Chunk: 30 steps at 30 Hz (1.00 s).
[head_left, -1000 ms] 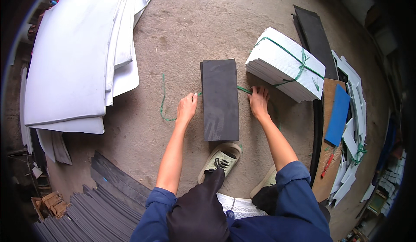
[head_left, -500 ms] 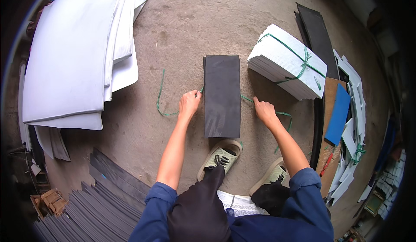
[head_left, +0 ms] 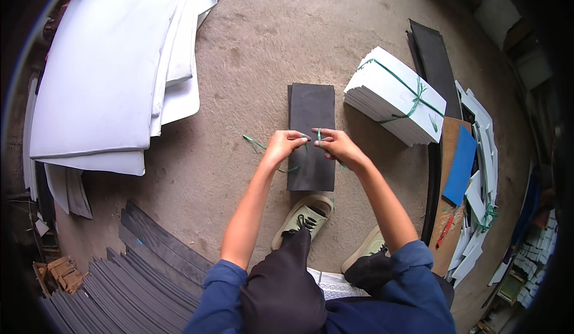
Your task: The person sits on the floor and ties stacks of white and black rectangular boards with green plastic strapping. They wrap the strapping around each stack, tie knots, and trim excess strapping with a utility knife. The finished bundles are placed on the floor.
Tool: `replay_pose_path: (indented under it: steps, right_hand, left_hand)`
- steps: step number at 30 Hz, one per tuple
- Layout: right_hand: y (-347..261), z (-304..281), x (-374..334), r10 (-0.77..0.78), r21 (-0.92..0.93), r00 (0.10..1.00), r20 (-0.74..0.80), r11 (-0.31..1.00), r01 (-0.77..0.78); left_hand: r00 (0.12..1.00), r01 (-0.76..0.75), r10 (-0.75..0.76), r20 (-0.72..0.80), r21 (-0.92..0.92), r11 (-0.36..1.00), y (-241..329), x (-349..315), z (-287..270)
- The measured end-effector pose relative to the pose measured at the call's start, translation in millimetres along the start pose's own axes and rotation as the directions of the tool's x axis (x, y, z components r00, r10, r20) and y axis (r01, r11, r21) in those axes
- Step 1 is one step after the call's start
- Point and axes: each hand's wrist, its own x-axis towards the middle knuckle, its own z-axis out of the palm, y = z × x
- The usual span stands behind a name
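A stack of black rectangular sheets [head_left: 312, 107] lies on the floor in front of my feet. Over its middle, my left hand [head_left: 286, 145] pinches one end of a green plastic string [head_left: 255, 142], whose tail trails out to the left. Close beside it, my right hand [head_left: 338, 147] grips the other end, with the string looped over its fingers. A small gap separates the two hands, both above the top sheet. How the string runs under the stack is hidden.
A bundle of white boards [head_left: 394, 98] tied with green string stands to the right. Beyond it are a blue sheet [head_left: 461, 166], a red-handled cutter [head_left: 445, 232] and white offcuts [head_left: 488, 148]. Large white sheets [head_left: 101, 77] are piled left; dark strips [head_left: 128, 289] lie lower left.
Both hands have come up from the floor at the stack's sides and moved inward over its top, bringing the string ends with them.
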Motion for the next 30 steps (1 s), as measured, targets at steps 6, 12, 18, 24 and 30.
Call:
replay_pose_path:
  steps: [6, 12, 18, 24, 30]
  right_hand:
    - [8.5, 20.9, 11.7, -0.107, -0.272, 0.987, -0.123, 0.96, 0.07]
    - [-9.5, 19.4, 1.1, -0.239, -0.754, 0.963, -0.124, 0.654, 0.065]
    - [-40.7, -13.0, 5.6, -0.268, -0.822, 0.963, -0.006, 0.55, 0.148]
    - [-54.0, -41.4, 33.5, -0.313, -0.887, 0.948, -0.05, 0.451, 0.102]
    - [-48.0, -50.2, 99.4, -0.657, -0.917, 0.749, -0.085, 0.346, 0.199]
  left_hand:
    - [1.0, 0.009, -0.006, 0.008, -0.312, 0.95, 0.1, 3.5, 3.9]
    - [0.999, 0.032, -0.031, 0.017, -0.057, 0.998, 11.8, -1.5, 4.8]
    - [1.0, 0.011, -0.005, 0.026, -0.216, 0.976, -1.8, -1.2, 1.0]
    - [0.987, 0.069, -0.114, -0.109, -0.353, 0.933, -20.5, -11.0, 10.5]
    - [0.93, -0.044, 0.163, -0.331, 0.339, 0.94, -33.8, -30.5, 23.4]
